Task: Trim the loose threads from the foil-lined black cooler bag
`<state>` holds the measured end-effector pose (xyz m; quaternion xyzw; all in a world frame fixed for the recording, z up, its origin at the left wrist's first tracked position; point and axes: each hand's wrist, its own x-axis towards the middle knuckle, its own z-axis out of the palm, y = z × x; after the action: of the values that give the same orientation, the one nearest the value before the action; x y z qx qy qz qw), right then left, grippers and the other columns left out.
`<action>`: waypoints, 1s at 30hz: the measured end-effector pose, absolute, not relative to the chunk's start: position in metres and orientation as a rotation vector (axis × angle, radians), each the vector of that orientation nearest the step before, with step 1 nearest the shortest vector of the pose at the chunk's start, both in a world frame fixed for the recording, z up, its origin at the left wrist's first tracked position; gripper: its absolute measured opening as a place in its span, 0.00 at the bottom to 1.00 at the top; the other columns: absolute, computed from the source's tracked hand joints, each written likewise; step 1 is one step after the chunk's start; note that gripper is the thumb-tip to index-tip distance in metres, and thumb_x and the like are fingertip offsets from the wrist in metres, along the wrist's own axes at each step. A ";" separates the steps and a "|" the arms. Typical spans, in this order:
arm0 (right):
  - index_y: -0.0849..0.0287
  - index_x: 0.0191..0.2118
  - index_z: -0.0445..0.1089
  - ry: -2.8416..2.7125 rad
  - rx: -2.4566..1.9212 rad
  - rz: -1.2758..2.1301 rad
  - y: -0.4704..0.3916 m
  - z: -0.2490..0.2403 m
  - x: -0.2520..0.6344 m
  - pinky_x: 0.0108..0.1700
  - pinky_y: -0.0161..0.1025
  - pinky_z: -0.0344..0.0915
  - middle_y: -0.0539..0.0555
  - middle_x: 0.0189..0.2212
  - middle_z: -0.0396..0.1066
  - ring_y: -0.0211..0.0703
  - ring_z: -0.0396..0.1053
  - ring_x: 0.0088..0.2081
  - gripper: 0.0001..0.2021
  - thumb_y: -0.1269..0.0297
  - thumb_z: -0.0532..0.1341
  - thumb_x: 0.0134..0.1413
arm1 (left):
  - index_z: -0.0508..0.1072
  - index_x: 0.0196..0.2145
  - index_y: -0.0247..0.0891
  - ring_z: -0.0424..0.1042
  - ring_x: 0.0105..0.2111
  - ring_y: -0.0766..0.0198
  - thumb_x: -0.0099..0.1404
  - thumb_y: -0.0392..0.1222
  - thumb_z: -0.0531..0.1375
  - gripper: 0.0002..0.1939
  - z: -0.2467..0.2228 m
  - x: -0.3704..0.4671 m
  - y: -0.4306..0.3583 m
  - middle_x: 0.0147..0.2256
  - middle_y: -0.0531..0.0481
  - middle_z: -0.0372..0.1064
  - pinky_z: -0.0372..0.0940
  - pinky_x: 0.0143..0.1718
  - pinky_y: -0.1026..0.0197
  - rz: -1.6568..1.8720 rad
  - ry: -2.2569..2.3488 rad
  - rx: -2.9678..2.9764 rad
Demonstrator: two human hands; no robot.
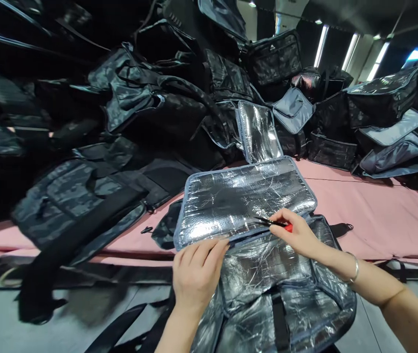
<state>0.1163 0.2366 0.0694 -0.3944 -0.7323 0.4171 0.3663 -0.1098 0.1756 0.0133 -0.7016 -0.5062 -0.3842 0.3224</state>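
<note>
An insulated bag [267, 274] with a crinkled silver foil lining lies opened in front of me, its foil-lined lid [231, 201] folded back and bound with blue-grey piping. My left hand [197, 267] is closed on the seam edge where the lid meets the bag body; its fingertips are partly hidden. In my right hand [297, 233] is a pair of thread snips [263, 222] with dark blades and a red handle. The blades point left, over the lid's lower edge close to the seam. A black strap [280, 318] runs down inside the bag.
Pink cloth [370, 211] covers the table. Camouflage bags [72, 196] and dark bags [179, 117] are heaped at left and centre back. More foil-lined bags [381, 108] stand at right. Another silver flap [260, 132] rises behind the lid. Grey floor [94, 309] shows below the table edge.
</note>
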 end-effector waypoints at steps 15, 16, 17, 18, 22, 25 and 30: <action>0.65 0.30 0.75 -1.100 -1.191 1.419 0.195 0.023 0.133 0.22 0.31 0.46 0.45 0.16 0.57 0.31 0.49 0.20 0.21 0.49 0.68 0.37 | 0.71 0.37 0.30 0.69 0.30 0.60 0.48 0.20 0.64 0.17 0.019 -0.058 0.177 0.28 0.43 0.73 0.65 0.33 0.57 -1.239 -0.897 -1.972; 0.65 0.28 0.74 -1.066 -1.203 1.422 0.195 0.023 0.133 0.22 0.32 0.44 0.44 0.15 0.55 0.30 0.47 0.20 0.21 0.48 0.68 0.36 | 0.71 0.36 0.30 0.69 0.30 0.60 0.47 0.20 0.64 0.18 0.020 -0.055 0.175 0.27 0.43 0.72 0.65 0.33 0.58 -1.249 -0.887 -1.965; 0.65 0.27 0.73 -1.044 -1.219 1.421 0.196 0.021 0.134 0.21 0.32 0.42 0.44 0.14 0.53 0.29 0.45 0.19 0.21 0.48 0.68 0.35 | 0.71 0.36 0.30 0.69 0.29 0.60 0.47 0.20 0.64 0.18 0.020 -0.052 0.174 0.27 0.43 0.72 0.65 0.33 0.58 -1.257 -0.879 -1.962; 0.65 0.24 0.72 -1.031 -1.235 1.417 0.197 0.020 0.134 0.21 0.32 0.40 0.43 0.14 0.52 0.29 0.44 0.19 0.21 0.48 0.68 0.35 | 0.71 0.36 0.30 0.69 0.29 0.60 0.46 0.20 0.65 0.18 0.019 -0.051 0.174 0.27 0.43 0.72 0.65 0.32 0.58 -1.265 -0.873 -1.959; 0.60 0.17 0.58 -0.975 -1.213 1.421 0.202 0.012 0.132 0.20 0.32 0.38 0.40 0.13 0.47 0.28 0.41 0.18 0.23 0.49 0.69 0.34 | 0.72 0.36 0.31 0.70 0.29 0.61 0.45 0.20 0.65 0.20 0.013 -0.048 0.175 0.27 0.44 0.73 0.65 0.33 0.59 -1.291 -0.870 -1.949; 0.58 0.18 0.54 -0.881 -1.080 1.492 0.203 0.008 0.129 0.20 0.32 0.37 0.39 0.13 0.45 0.27 0.39 0.17 0.24 0.50 0.70 0.34 | 0.73 0.36 0.33 0.69 0.29 0.62 0.46 0.21 0.65 0.18 0.012 -0.047 0.175 0.27 0.46 0.73 0.65 0.34 0.60 -1.258 -0.913 -1.922; 0.58 0.20 0.55 -0.796 -0.980 1.537 0.201 0.007 0.123 0.19 0.32 0.35 0.38 0.13 0.43 0.26 0.37 0.17 0.23 0.51 0.70 0.34 | 0.75 0.34 0.35 0.70 0.29 0.62 0.49 0.27 0.65 0.13 0.007 -0.032 0.155 0.27 0.46 0.74 0.65 0.37 0.59 -1.425 -1.209 -1.846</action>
<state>0.1228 0.2011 0.0066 -0.4132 -0.3357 0.6479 0.5447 -0.0318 0.1550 0.0073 -0.6795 -0.4451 -0.5247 0.2548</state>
